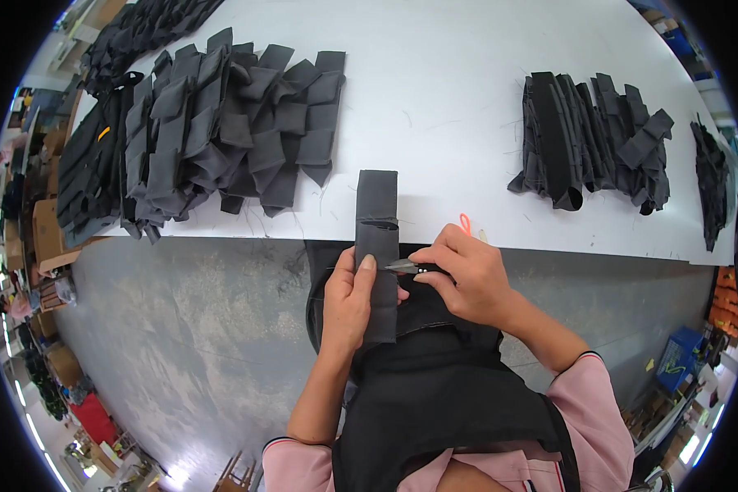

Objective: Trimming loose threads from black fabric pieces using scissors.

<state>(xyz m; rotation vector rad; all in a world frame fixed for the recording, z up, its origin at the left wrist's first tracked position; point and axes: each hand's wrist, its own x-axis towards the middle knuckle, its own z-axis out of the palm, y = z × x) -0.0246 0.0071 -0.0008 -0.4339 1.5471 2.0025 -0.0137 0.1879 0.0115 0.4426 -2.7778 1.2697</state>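
Currently the left hand [348, 299] grips a dark fabric strip [377, 246] at the white table [451, 107] edge; right hand [463, 275] pinches small snips [403, 265] against it. Large pile [213, 123] left, smaller pile [594, 139] right: trimming seems partway.

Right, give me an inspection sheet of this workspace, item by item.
Surface: white table, with a few loose threads lying on it.
Job's things: dark grey fabric strip hanging over the table edge; small thread snips at its side.
Clutter: large pile of grey fabric pieces on the left, smaller black pile on the right, a small orange item at the table edge.
Hands: left hand grips the strip, thumb on top; right hand holds the snips.
Cables: nothing seen.
Surroundings: grey concrete floor, cardboard boxes at left, a blue crate at right.
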